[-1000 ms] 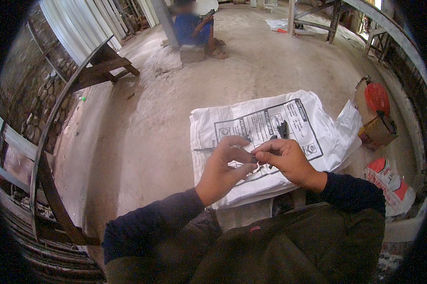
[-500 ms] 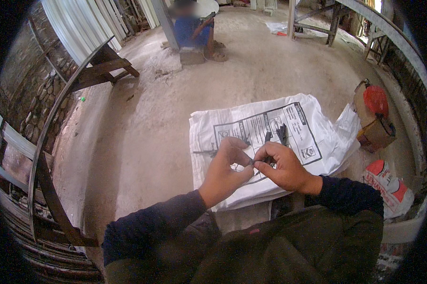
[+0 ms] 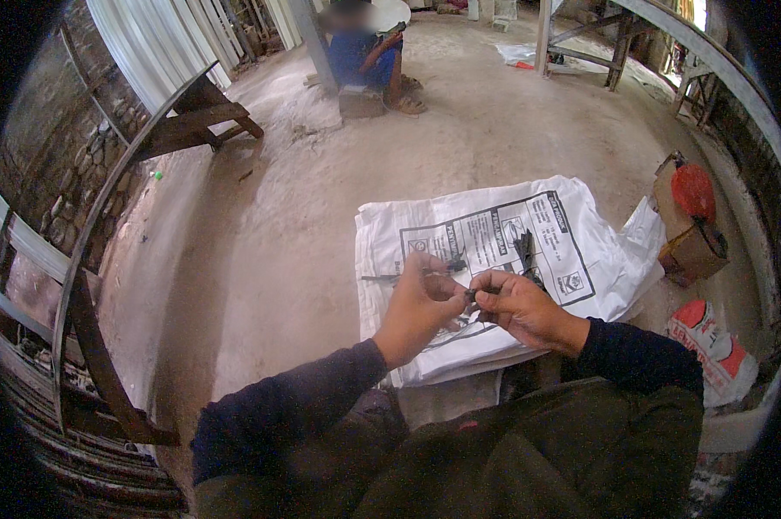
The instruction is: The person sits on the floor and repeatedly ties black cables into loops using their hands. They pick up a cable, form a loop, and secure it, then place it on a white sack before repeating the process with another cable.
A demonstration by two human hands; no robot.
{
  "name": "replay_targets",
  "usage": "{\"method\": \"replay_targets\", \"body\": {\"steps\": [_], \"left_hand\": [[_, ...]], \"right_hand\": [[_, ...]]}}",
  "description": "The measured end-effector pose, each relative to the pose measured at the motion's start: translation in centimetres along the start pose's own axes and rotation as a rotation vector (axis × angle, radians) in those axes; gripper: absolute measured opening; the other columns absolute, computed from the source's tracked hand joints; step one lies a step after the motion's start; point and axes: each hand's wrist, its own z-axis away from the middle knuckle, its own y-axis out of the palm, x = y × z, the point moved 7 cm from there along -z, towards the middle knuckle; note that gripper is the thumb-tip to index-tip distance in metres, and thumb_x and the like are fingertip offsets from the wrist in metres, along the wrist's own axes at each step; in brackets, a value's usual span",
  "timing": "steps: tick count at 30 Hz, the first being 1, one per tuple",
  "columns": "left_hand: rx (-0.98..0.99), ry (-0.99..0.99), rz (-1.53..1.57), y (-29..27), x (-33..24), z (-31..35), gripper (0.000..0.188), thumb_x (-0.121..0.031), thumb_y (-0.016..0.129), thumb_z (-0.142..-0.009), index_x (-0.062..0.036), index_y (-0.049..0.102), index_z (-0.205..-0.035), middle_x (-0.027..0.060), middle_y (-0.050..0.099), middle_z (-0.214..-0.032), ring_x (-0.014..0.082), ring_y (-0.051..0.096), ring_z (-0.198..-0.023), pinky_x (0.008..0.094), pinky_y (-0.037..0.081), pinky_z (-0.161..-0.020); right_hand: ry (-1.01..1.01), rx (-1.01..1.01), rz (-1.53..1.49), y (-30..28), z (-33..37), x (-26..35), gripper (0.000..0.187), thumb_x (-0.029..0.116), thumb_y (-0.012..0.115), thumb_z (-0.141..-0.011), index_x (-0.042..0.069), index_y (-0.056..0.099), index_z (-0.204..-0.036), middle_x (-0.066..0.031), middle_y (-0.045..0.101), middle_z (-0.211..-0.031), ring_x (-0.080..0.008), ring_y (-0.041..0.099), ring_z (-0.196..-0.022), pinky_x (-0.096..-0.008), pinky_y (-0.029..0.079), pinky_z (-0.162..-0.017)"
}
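Observation:
A small black piece (image 3: 470,296) is pinched between the fingertips of both my hands, above a white printed sack (image 3: 378,227); its exact kind is too small to make out. My left hand (image 3: 420,308) has thumb and forefinger together at the piece's left side. From the right, the bent fingers of my right hand (image 3: 529,313) meet it, partly covering it. Black strips (image 3: 524,251) lie bunched on the sack just beyond my right hand. Another thin black strip (image 3: 379,278) sticks out to the left behind my left hand.
To the right stand a cardboard box (image 3: 695,255) with a red bag (image 3: 693,192) and a red-and-white sack (image 3: 710,350). A wooden frame (image 3: 88,346) runs along the left. Farther off, a person in blue (image 3: 360,60) sits beside a post (image 3: 314,43); a bench (image 3: 620,43) stands at far right.
The view has shifted slightly, moving the scene a little rightward. My fingers have changed their hold, and more of the small black piece shows between them.

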Motion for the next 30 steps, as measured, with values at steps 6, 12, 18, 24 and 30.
{"method": "replay_targets", "body": {"steps": [6,12,18,24,30], "left_hand": [[0.045,0.121,0.012,0.0,-1.2,-0.3,0.039,-0.001,0.061,-0.072,-0.0045,0.031,-0.097,0.0093,0.053,-0.080,0.0138,0.055,-0.078,0.0239,0.050,-0.054],[0.055,0.285,-0.288,-0.2,-2.2,-0.3,0.028,0.000,0.063,-0.068,-0.0033,0.042,-0.087,0.0072,0.054,-0.080,0.0144,0.056,-0.079,0.0253,0.046,-0.063],[0.010,0.369,-0.431,0.1,-3.0,0.6,0.013,0.000,0.063,-0.068,-0.0009,0.054,-0.078,0.0057,0.055,-0.079,0.0156,0.056,-0.079,0.0256,0.047,-0.062],[-0.037,0.487,-0.504,0.2,-3.9,1.1,0.012,-0.001,0.064,-0.070,-0.0013,0.057,-0.080,0.0081,0.058,-0.082,0.0175,0.057,-0.075,0.0259,0.050,-0.059],[-0.034,0.443,-0.543,0.5,-3.8,1.3,0.013,-0.004,0.066,-0.069,-0.0019,0.059,-0.080,0.0082,0.059,-0.081,0.0163,0.058,-0.073,0.0262,0.049,-0.059]], "right_hand": [[0.090,0.078,-0.210,1.2,0.3,1.3,0.020,0.016,0.053,-0.084,0.004,0.049,-0.100,-0.0035,0.056,-0.092,-0.0127,0.054,-0.081,-0.0276,0.043,-0.076],[0.167,0.103,-0.270,1.7,0.4,1.4,0.020,0.016,0.052,-0.084,0.005,0.048,-0.101,-0.0030,0.057,-0.091,-0.0126,0.054,-0.081,-0.0316,0.043,-0.078],[0.170,0.196,-0.291,1.4,0.6,1.0,0.029,0.018,0.052,-0.084,0.002,0.048,-0.108,-0.0034,0.054,-0.096,-0.0128,0.052,-0.086,-0.0290,0.042,-0.081],[0.116,0.039,-0.161,0.7,0.7,1.5,0.020,0.015,0.057,-0.081,0.004,0.052,-0.097,-0.0045,0.058,-0.089,-0.0126,0.054,-0.079,-0.0298,0.044,-0.076],[0.099,-0.052,-0.047,0.5,1.1,1.8,0.021,0.011,0.059,-0.079,0.000,0.054,-0.096,-0.0031,0.056,-0.085,-0.0099,0.051,-0.076,-0.0230,0.042,-0.070]]}}
